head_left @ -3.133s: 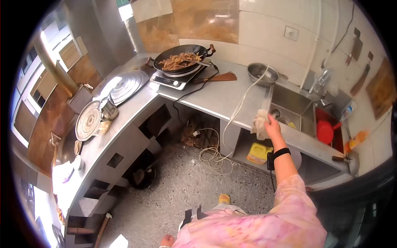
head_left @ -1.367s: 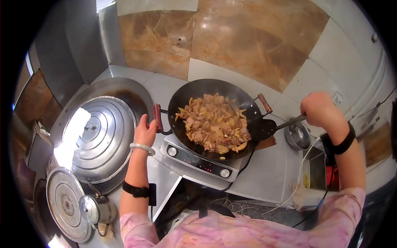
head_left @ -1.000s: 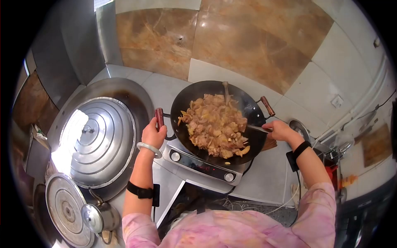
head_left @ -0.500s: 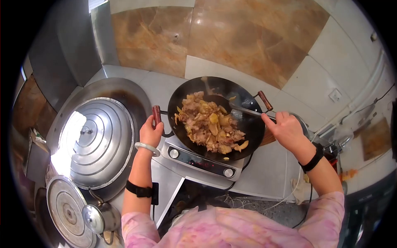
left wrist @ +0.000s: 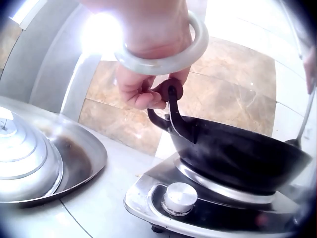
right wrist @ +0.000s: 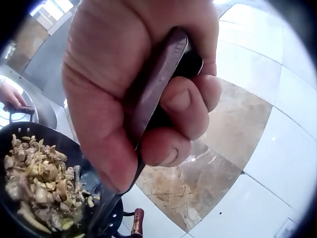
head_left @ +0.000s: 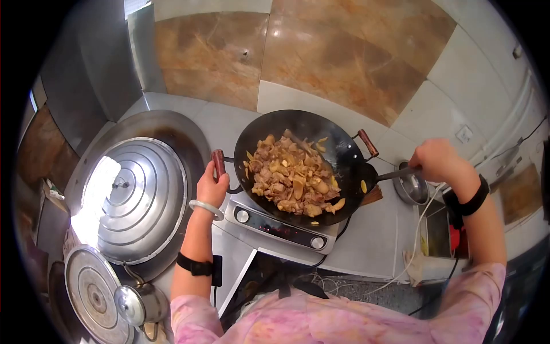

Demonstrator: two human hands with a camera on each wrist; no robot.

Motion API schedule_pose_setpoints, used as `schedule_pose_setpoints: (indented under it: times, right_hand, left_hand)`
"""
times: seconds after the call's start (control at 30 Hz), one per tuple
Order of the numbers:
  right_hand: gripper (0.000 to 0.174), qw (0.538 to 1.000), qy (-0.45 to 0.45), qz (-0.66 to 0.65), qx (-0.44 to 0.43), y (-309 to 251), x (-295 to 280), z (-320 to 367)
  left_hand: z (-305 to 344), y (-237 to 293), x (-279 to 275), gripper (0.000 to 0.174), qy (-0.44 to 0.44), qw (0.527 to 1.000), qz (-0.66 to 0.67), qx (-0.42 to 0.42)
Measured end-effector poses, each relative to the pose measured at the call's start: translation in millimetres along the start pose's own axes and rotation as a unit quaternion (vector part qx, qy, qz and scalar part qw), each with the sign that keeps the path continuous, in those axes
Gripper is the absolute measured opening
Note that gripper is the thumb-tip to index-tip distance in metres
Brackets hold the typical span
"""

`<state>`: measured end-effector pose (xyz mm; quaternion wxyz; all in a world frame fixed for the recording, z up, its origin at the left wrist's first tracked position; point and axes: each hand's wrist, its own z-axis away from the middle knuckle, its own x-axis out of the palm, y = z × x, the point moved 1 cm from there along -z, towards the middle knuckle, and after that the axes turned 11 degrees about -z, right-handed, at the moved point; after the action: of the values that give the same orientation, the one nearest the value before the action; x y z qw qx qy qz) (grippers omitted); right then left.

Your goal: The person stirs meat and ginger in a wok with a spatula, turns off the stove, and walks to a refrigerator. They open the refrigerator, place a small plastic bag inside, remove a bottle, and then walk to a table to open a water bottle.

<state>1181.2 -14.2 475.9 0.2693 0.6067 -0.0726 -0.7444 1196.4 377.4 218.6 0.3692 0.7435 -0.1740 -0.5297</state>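
A black wok (head_left: 269,123) full of chopped meat with yellowish slices (head_left: 295,175) stands on an induction cooker (head_left: 281,230). My left hand (head_left: 212,186) grips the wok's left wooden handle (head_left: 217,163); the left wrist view shows the fingers curled round that handle (left wrist: 171,90). My right hand (head_left: 441,163) is wrapped round the handle of a wok spatula (head_left: 398,172), whose dark blade is at the wok's right inner wall with a yellow slice on it. In the right wrist view the fingers close tightly round the flat metal handle (right wrist: 158,82).
To the left, a large domed lid (head_left: 140,195) sits in a wide pan (head_left: 195,132). A flat round lid (head_left: 86,286) and a metal kettle (head_left: 140,304) lie nearer. At the right are a steel bowl (head_left: 411,189), a whisk brush (head_left: 373,195) and a white cable (head_left: 409,258).
The person has come from the sink to the wok. The spatula has swept through the food and back out to the right, shifting the pieces. The left hand stays on the wok handle.
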Motion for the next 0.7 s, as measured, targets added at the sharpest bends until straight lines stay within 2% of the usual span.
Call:
schedule_pose_setpoints:
  times: [0.03,0.07,0.13,0.2,0.27,0.33,0.37,0.43,0.47,0.53,0.57,0.63,0.67,0.7]
  right_hand:
    - [0.029,0.999,-0.051,-0.007,-0.011,0,-3,-4]
    - [0.029,0.999,-0.049,-0.005,-0.013,1,0,-10]
    - [0.029,0.963,-0.178,-0.202,0.004,4,23,-32]
    - [0.035,0.915,-0.197,-0.351,0.023,0,60,-49]
    - [0.039,0.898,-0.120,-0.423,-0.028,-14,112,-62]
    - [0.040,0.899,-0.018,-0.435,-0.053,-26,179,-88]
    - [0.040,0.898,-0.017,-0.436,-0.053,-36,177,-89]
    - [0.028,0.931,0.081,-0.355,-0.010,-74,161,-92]
    - [0.028,0.930,0.084,-0.359,-0.009,-81,153,-91]
    - [0.019,0.964,0.139,-0.226,-0.012,-84,136,-89]
    - [0.019,0.964,0.140,-0.227,-0.011,-82,134,-87]
    - [0.017,0.967,0.220,-0.106,-0.070,-78,129,-82]
    - [0.025,0.957,0.266,-0.058,-0.097,-77,123,-73]
    - [0.025,0.958,0.265,-0.058,-0.098,-75,118,-64]
  left_hand:
    - [-1,0,-1,0.059,0.003,1.000,0.000,-0.001]
    - [-2,-1,-1,0.059,-0.019,1.000,0.013,-0.010]
    - [-2,-5,3,0.058,-0.030,0.999,0.037,-0.016]
    - [-4,-7,5,0.058,-0.029,0.998,0.056,-0.013]
    - [-3,-9,8,0.057,-0.026,0.997,0.070,0.000]
    - [-4,-15,10,0.057,-0.022,0.997,0.068,0.001]
    - [-5,-16,11,0.057,-0.020,0.998,0.067,0.005]
    - [-6,-18,12,0.057,-0.030,0.997,0.075,0.008]
    - [-6,-17,11,0.056,-0.040,0.996,0.084,0.008]
    - [-3,-8,4,0.055,-0.044,0.997,0.071,0.007]
    - [-1,-5,3,0.055,-0.048,0.997,0.062,0.002]
    - [-2,-7,6,0.054,-0.029,0.998,0.062,0.011]
    - [-2,-8,8,0.053,-0.011,0.998,0.063,0.017]
    - [0,-5,5,0.053,-0.011,0.998,0.064,0.015]
